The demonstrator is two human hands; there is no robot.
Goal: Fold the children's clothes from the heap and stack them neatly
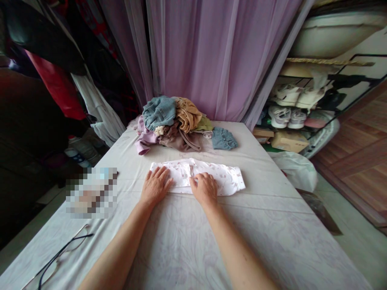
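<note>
Eyeglasses point(57, 257): lying on the pale bedsheet point(256, 241), well apart from my hands.
Left hand point(155, 186): released, fingers spread, resting flat on the white floral garment point(225, 179).
Step in hand: garment folded into a long strip, lying mid-bed under both hands.
Right hand point(204, 189): released, flat on the same garment, nothing grasped.
Clothes pile point(171, 129): denim, tan and mauve items, beyond the garment.
Writing: none legible.

The left hand point(155, 186) and right hand point(204, 189) are bare (both forearms point(121, 237) too), with short fingernails point(158, 169).
</note>
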